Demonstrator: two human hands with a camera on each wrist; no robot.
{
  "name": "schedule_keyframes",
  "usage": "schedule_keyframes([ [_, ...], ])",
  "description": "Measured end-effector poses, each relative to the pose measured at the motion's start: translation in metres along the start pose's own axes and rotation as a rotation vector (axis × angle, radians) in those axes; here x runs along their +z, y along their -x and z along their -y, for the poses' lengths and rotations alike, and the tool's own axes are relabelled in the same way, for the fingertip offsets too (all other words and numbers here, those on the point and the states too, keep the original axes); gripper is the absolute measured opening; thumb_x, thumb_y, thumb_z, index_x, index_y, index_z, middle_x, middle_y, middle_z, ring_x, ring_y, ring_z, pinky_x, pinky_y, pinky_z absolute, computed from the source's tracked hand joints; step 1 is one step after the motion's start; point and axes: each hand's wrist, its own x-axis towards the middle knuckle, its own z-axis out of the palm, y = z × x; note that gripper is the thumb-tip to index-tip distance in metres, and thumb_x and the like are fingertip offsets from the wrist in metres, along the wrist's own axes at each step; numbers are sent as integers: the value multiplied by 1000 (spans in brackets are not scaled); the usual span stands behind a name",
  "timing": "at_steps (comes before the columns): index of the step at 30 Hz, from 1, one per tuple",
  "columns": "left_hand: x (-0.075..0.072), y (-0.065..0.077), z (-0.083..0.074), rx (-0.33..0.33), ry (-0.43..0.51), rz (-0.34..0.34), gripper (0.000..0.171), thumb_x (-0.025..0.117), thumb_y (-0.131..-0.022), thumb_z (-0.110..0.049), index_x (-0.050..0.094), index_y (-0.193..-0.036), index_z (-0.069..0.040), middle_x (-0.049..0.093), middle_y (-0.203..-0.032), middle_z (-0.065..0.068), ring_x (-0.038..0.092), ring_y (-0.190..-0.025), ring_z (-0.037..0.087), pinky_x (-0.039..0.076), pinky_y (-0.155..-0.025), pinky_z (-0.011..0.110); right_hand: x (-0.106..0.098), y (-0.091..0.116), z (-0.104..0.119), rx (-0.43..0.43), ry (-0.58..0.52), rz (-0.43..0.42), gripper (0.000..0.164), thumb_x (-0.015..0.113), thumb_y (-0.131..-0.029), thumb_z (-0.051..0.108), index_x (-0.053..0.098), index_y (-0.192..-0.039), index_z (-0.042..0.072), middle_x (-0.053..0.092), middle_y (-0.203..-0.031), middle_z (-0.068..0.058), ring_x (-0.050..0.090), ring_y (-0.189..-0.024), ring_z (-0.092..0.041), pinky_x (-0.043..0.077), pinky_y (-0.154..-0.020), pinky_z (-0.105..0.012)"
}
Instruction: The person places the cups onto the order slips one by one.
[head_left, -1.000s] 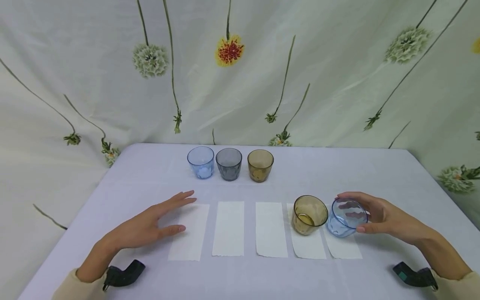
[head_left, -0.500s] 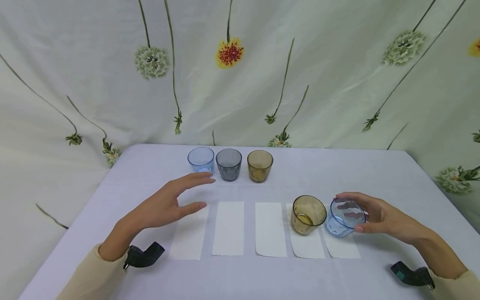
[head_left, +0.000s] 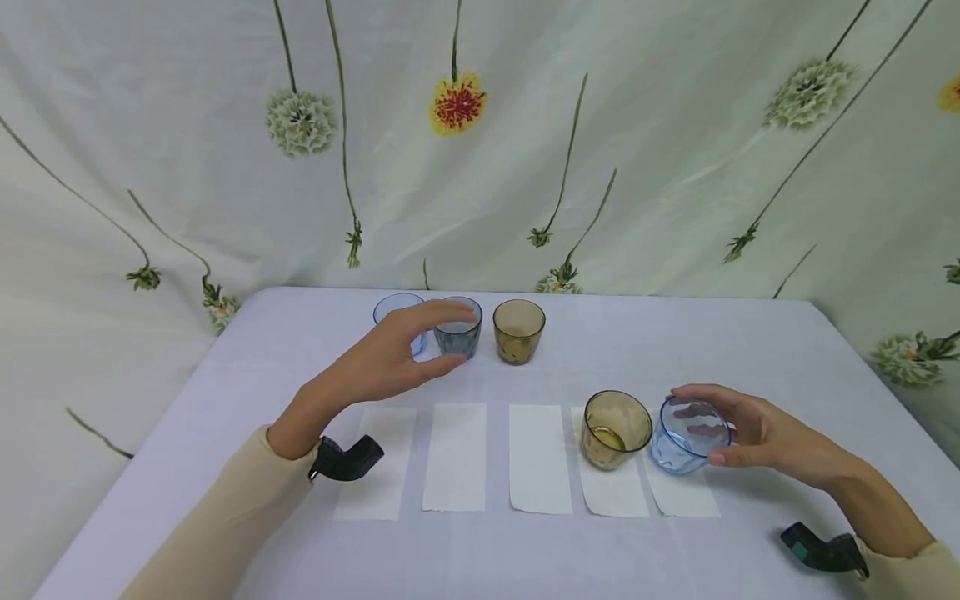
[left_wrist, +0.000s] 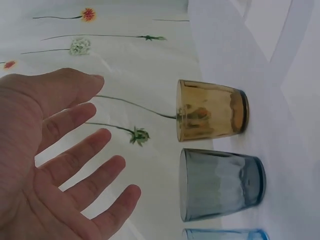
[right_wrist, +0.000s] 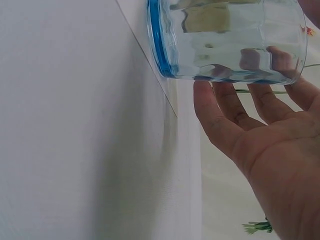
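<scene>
My left hand point(head_left: 382, 358) hovers by the grey glass point(head_left: 459, 340) in the back row, thumb and fingers spread apart. In the left wrist view, a gap separates its fingertips from the grey glass point(left_wrist: 215, 185) and the amber glass point(left_wrist: 210, 112). Part of the back blue glass point(head_left: 392, 305) is hidden behind this hand. At the right, my right hand point(head_left: 783, 442) holds a blue glass point(head_left: 675, 457) by its side, thumb at the near side and fingers round the far side. That glass stands on the rightmost paper strip, beside an amber glass point(head_left: 615, 454).
Several white paper strips point(head_left: 455, 458) lie in a row across the white table point(head_left: 480, 554). Another amber glass point(head_left: 519, 343) stands at the right end of the back row. A flower-print cloth point(head_left: 637, 108) hangs behind the table.
My left hand has moved forward and to the right, from above the leftmost paper strip to the grey glass. My right hand stays on the blue glass.
</scene>
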Motion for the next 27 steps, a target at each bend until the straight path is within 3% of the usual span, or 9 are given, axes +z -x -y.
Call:
schedule_keyframes([
  [5, 5, -21, -3, 16, 16, -27, 45, 72, -92, -15, 61, -135, -13, 61, -139, 1, 51, -136, 19, 42, -111, 44, -2, 0, 0, 9, 7, -10, 66, 64, -90, -6, 39, -150, 5, 45, -151, 0, 46, -133, -2, 45, -100, -18],
  [13, 22, -53, 5, -100, 79, -32, 48, 74, -91, -23, 59, -136, -14, 59, -140, -1, 48, -137, 17, 38, -114, 44, -2, -1, 0, 20, 12, -21, 65, 65, -90, -5, 40, -150, 6, 46, -151, 1, 47, -133, -2, 44, -100, -17],
  [18, 35, -71, 18, -171, 104, -60, 44, 75, -90, -25, 62, -130, -13, 60, -138, 0, 47, -138, 18, 36, -115, 46, -2, -1, -2, 29, -2, -17, 66, 65, -90, -3, 39, -151, 5, 47, -149, 9, 47, -131, 1, 46, -98, -18],
  [27, 54, -88, 37, -258, 125, -71, 43, 74, -90, -34, 64, -128, -16, 60, -138, -1, 45, -140, 22, 37, -114, 48, 0, -1, -1, 46, 0, -13, 66, 66, -91, 0, 39, -151, 7, 48, -147, 10, 47, -131, 2, 48, -97, -19],
])
